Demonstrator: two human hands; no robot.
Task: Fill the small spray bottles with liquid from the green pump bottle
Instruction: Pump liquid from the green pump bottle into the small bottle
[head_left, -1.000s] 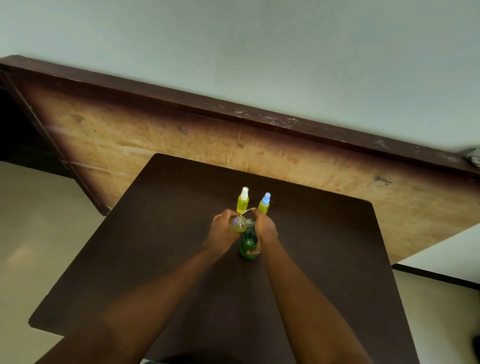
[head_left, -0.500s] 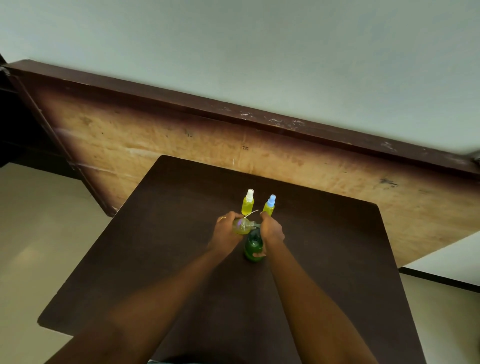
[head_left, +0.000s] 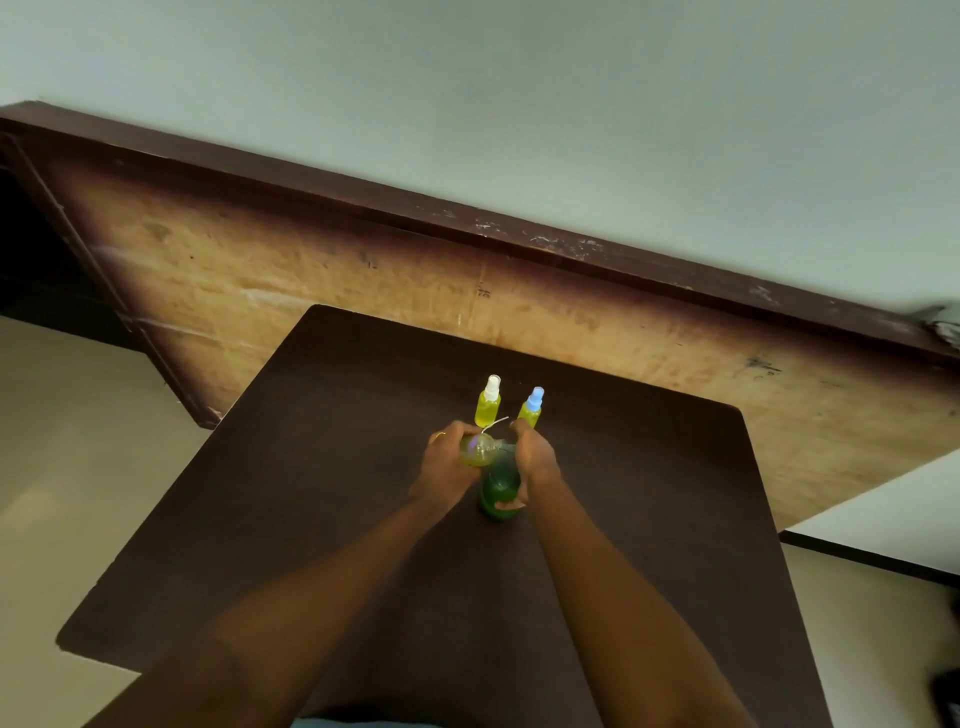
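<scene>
**Green pump bottle, three small spray bottles, two hands at mid-table**

Count: one green pump bottle (head_left: 500, 491); three small spray bottles with yellow-green liquid; two bare hands; one dark brown table (head_left: 322, 467).

Two of the small bottles stand upright and capped on the far side of the hands, near each other but apart: the white-capped spray bottle (head_left: 488, 409) to the left, the blue-capped spray bottle (head_left: 531, 409) to the right. The third spray bottle (head_left: 478, 449) is off the table, tipped on its side.

Left hand (head_left: 445, 470): fingers curled round the third spray bottle, holding it just beside the top of the green pump bottle. A ring (head_left: 440, 435) shows on one finger.

Right hand (head_left: 535, 462): wrapped round the green pump bottle, thumb low on its body, fingers over its top. The bottle stands on the table between the two wrists.

Hard to make out: the pump head is hidden under the right fingers. A thin white tube (head_left: 496, 423) arcs between the hands; which bottle it belongs to cannot be told. The mouth of the tipped bottle is blurred. Both forearms are cut off at the lower edge.
</scene>
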